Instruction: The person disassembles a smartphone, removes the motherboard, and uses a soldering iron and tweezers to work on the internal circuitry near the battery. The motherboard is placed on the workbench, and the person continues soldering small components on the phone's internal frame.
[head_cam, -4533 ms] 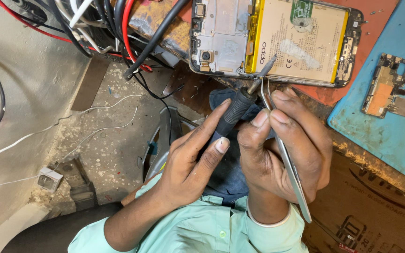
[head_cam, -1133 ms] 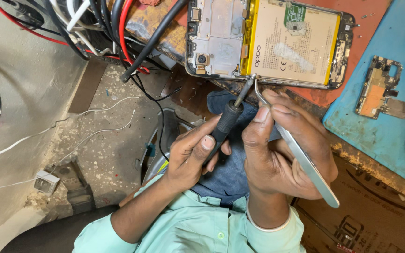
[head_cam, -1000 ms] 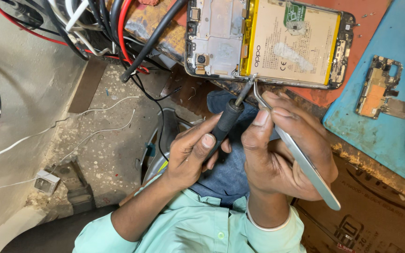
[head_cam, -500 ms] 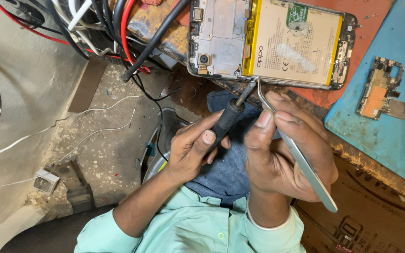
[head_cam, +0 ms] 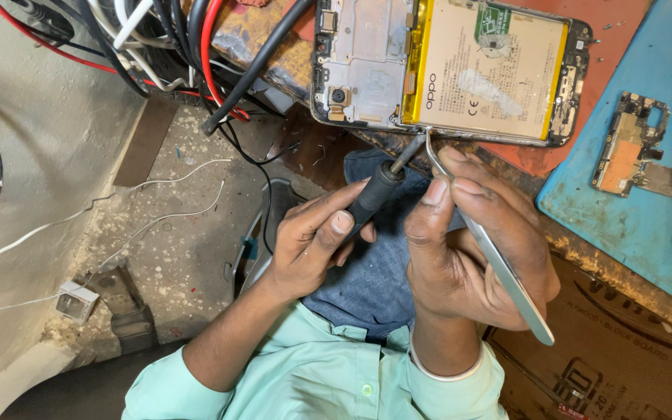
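My left hand [head_cam: 313, 241] is closed on a black-handled screwdriver [head_cam: 379, 190], and my right hand [head_cam: 476, 249] is pinched on metal tweezers [head_cam: 499, 268]. Both tips meet at the lower edge of the opened phone [head_cam: 445, 70], just below its yellow-edged battery [head_cam: 488, 74]. The phone lies on the tabletop [head_cam: 608, 23], a loose circuit board [head_cam: 631, 144] near it on the blue mat [head_cam: 655, 218].

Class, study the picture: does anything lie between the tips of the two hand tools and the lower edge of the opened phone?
Nothing visible does. The screwdriver in the left hand and the tweezers in the right hand both reach the opened phone at its lower edge, with no object between.
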